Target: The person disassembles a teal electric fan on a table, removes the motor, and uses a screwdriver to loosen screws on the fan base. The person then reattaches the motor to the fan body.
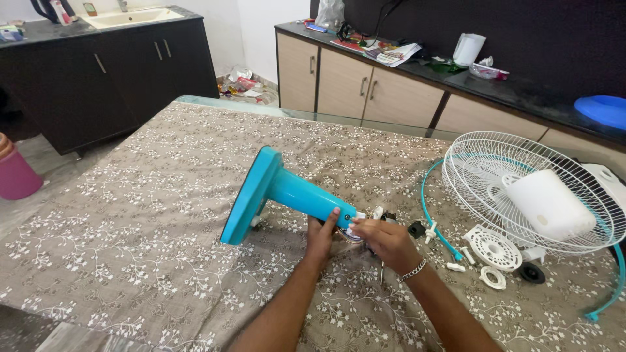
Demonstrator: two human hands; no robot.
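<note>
- Now my left hand (321, 236) gripped the teal fan stand (287, 190), whose long axis ran away-left across the table (130, 215).
- My right hand (385, 238) pinched its near end; cannot tell what it held.

Stand's neck end (352, 225) behind hands

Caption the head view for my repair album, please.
Both hands, left hand and right hand, grip a turquoise fan stand.

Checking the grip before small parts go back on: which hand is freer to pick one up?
Probably the right hand: it only fingers the stand's end, nearest the loose parts. The left hand grips the stand.
</note>
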